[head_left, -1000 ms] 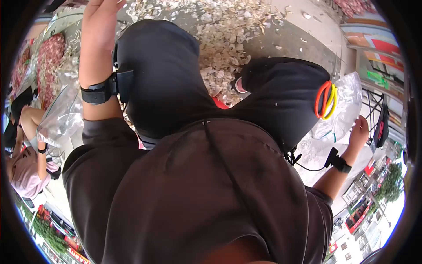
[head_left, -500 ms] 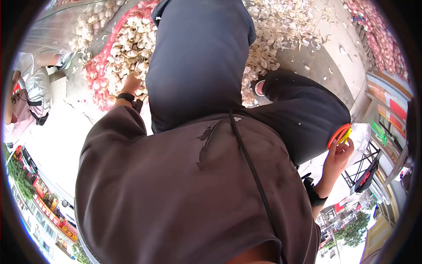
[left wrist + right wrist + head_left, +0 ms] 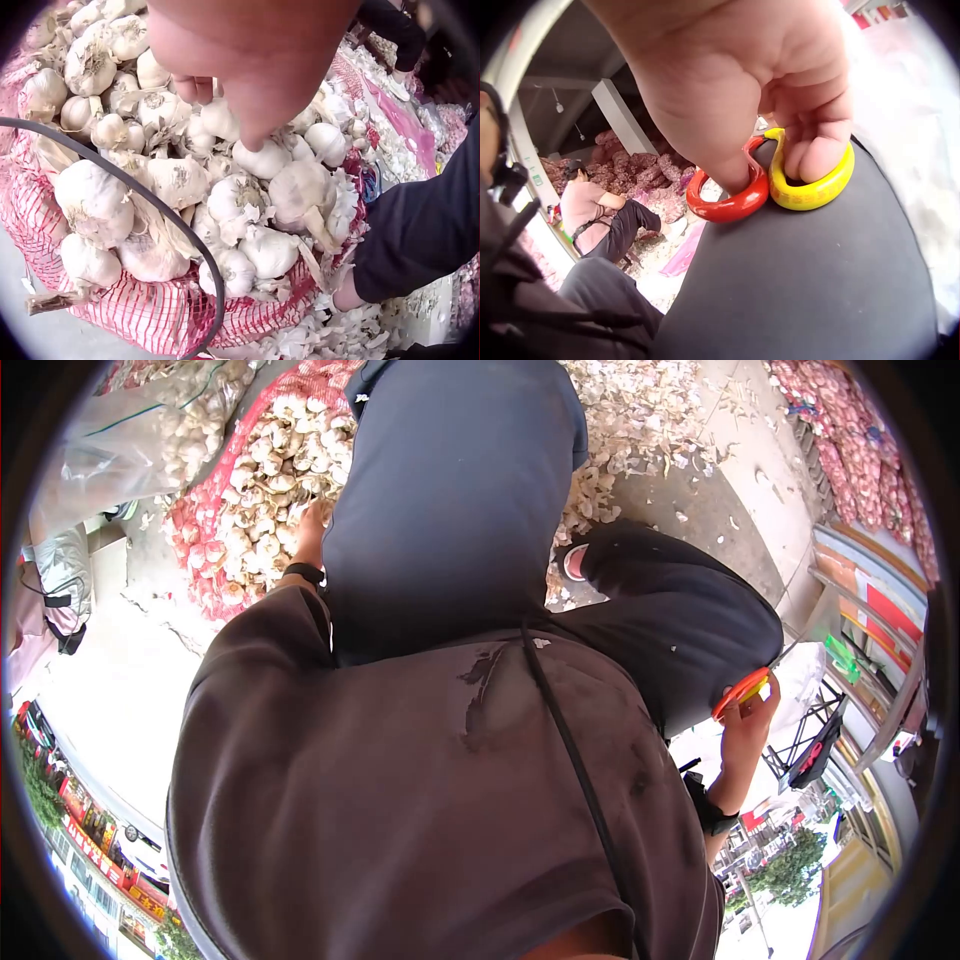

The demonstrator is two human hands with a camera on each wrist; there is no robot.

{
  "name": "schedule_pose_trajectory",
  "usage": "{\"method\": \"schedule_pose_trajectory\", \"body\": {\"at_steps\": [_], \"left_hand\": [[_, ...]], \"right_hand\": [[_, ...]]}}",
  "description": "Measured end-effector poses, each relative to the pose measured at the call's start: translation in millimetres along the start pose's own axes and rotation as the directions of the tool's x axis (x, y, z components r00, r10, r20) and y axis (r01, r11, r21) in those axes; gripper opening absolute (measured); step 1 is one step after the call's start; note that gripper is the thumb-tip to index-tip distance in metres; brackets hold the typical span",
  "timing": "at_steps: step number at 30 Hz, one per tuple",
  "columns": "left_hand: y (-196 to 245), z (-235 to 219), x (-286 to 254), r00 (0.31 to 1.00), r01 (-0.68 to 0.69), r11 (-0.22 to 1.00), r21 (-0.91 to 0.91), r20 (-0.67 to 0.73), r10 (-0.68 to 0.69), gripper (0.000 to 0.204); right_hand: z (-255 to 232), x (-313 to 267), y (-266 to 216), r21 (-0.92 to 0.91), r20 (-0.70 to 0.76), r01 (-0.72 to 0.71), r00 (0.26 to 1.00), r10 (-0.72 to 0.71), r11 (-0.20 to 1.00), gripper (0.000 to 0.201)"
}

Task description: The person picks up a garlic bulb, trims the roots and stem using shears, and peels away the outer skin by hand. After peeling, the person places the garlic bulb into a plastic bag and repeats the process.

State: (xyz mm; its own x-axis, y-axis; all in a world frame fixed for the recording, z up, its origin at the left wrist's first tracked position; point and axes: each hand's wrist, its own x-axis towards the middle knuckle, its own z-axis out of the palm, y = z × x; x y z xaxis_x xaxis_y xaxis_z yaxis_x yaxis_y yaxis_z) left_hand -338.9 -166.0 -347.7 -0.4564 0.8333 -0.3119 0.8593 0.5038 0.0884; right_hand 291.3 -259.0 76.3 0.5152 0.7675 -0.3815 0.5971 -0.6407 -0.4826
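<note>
My left hand (image 3: 309, 532) reaches down into a heap of garlic bulbs (image 3: 283, 450) beside my leg. In the left wrist view, my thumb touches a garlic bulb (image 3: 261, 158) while the other fingers bend down among bulbs, their tips partly hidden; I cannot tell whether they grip one. A red mesh sack (image 3: 142, 311) surrounds the heap. At my knee, my right hand (image 3: 743, 740) holds scissors (image 3: 810, 196) with one red and one yellow handle. In the right wrist view the thumb goes through the red loop and fingers through the yellow one; the blades are hidden.
Loose garlic skins (image 3: 640, 420) cover the floor between and beyond my legs. A clear plastic bag (image 3: 120, 455) of garlic lies at the far left. More filled red sacks (image 3: 850, 450) stand at the right. Another person (image 3: 592, 202) sits nearby. A dark cable (image 3: 172, 214) crosses the left wrist view.
My left hand has come down from the upper left into the garlic heap. The right hand has moved onto the scissors at the knee and taken hold of their handles. My body has turned.
</note>
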Motion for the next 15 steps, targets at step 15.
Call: {"method": "schedule_pose_trajectory", "body": {"at_steps": [15], "left_hand": [[22.3, -83.1, 18.1, 0.974, -0.225, 0.95, -0.215, -0.085, 0.211, 0.038]], "right_hand": [[8.0, -5.3, -27.9, 0.392, -0.081, 0.305, 0.951, -0.298, 0.868, 0.071]]}}
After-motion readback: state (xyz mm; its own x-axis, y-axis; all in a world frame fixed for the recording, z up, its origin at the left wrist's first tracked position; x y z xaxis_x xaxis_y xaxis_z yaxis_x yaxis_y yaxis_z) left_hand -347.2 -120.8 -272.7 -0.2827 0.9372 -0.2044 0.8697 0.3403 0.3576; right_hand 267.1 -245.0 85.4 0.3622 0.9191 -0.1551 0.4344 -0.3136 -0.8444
